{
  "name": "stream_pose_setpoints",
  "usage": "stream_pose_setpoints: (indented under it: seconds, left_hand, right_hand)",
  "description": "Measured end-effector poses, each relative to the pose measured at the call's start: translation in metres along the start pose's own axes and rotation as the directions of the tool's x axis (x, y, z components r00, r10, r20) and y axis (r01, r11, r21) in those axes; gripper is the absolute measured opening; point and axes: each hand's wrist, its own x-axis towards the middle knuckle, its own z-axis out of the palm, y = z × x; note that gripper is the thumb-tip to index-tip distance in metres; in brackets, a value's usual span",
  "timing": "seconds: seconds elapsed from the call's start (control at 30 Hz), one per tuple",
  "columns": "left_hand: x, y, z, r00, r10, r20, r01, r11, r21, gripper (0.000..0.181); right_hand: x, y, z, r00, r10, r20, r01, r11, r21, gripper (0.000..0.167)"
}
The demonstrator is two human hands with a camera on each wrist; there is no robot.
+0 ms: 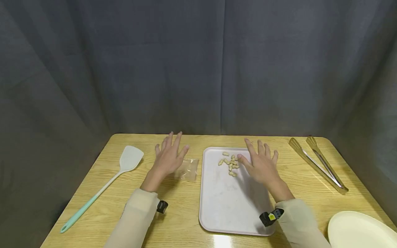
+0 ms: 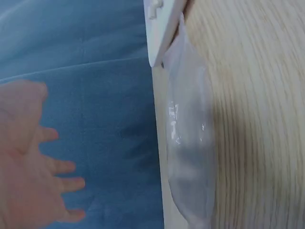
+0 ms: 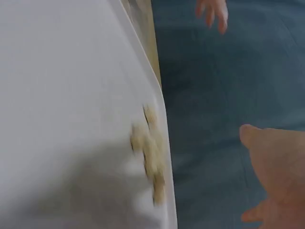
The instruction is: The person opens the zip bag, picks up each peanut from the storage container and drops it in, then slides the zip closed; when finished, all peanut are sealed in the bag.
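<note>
Fingers spread, my left hand (image 1: 167,156) hovers over the table beside a clear plastic bag (image 1: 188,169); it holds nothing. In the left wrist view the bag (image 2: 190,138) lies on the wood below the raised hand (image 2: 28,162). My right hand (image 1: 262,165) is held above the right side of a white tray (image 1: 229,206), its fingers also spread and holding nothing. Several unshelled peanuts (image 1: 231,164) lie loosely grouped toward the tray's far end, just left of the right thumb. The right wrist view shows the peanuts (image 3: 151,152) blurred, apart from the hand (image 3: 281,167).
A white spatula (image 1: 131,158) with a mint green handle lies at the left. Metal tongs (image 1: 322,165) rest on the right of the table, jaws apart. A cream plate (image 1: 359,229) sits at the near right corner. Dark curtains (image 1: 167,69) stand behind the table.
</note>
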Motion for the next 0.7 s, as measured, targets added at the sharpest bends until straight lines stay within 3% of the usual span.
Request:
stream_pose_setpoints:
  seconds: [0.1,0.23,0.33,0.47,0.57,0.7]
  left_hand:
    - [0.003,-0.001,0.004,0.999,0.049,-0.01,-0.05,0.997,-0.064,0.052]
    - [0.013,-0.003,0.018,0.995,0.075,0.063,-0.066,0.989,-0.134,0.037]
    - [0.021,-0.003,0.031,0.991,0.067,0.12,-0.049,0.987,-0.15,0.033]
    - [0.027,-0.003,0.046,0.983,0.086,0.163,-0.068,0.992,-0.109,0.031]
    - [0.028,-0.002,0.056,0.977,0.093,0.19,-0.08,0.994,-0.075,0.028]
    - [0.027,-0.001,0.063,0.98,0.066,0.187,-0.052,0.996,-0.075,0.022]
  right_hand:
    - [0.002,-0.025,0.018,0.994,-0.082,-0.071,0.081,0.997,-0.018,0.064]
    - [0.002,-0.062,0.048,0.972,-0.195,-0.132,0.193,0.981,-0.031,0.054]
    - [0.001,-0.085,0.068,0.963,-0.241,-0.118,0.241,0.97,-0.009,0.045]
    - [-0.001,-0.108,0.087,0.963,-0.263,-0.064,0.264,0.965,0.009,0.037]
    - [-0.001,-0.117,0.094,0.963,-0.266,-0.03,0.266,0.964,-0.014,0.037]
    - [0.0,-0.121,0.097,0.966,-0.259,-0.009,0.258,0.964,-0.059,0.037]
